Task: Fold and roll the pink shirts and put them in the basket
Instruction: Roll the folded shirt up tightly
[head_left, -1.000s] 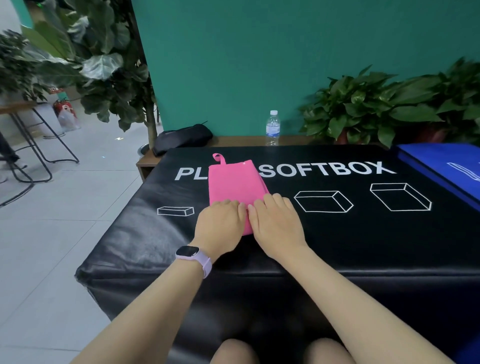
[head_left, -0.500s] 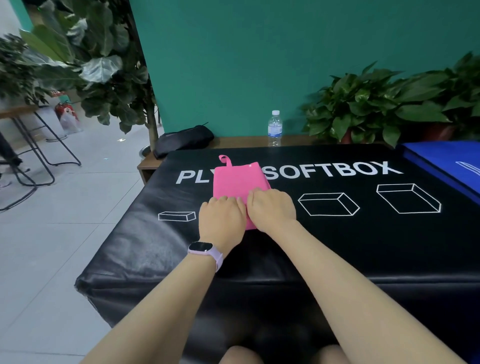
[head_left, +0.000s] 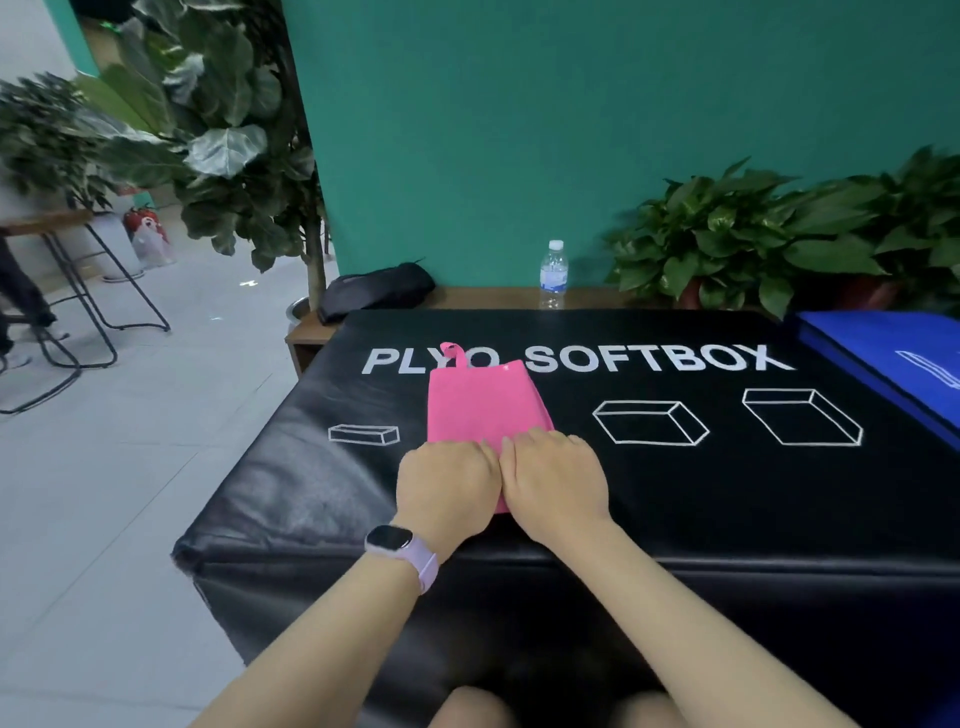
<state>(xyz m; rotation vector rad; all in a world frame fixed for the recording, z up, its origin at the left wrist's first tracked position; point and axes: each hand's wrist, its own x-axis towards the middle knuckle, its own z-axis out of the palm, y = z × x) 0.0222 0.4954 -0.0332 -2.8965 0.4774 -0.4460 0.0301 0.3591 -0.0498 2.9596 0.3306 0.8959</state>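
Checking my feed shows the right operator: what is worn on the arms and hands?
Both forearms are bare, with no sleeves or gloves in view. The left hand has a smartwatch at its wrist: a dark rounded-rectangle face on a pale lilac strap. The right hand and its wrist wear nothing; no rings are visible.

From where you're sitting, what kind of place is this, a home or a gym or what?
Probably a gym lounge or office common area, not a home. The shirt lies on a black exercise box printed PLYO SOFTBOX, a blue box sits beside it, and metal-legged stools stand on a tiled floor.
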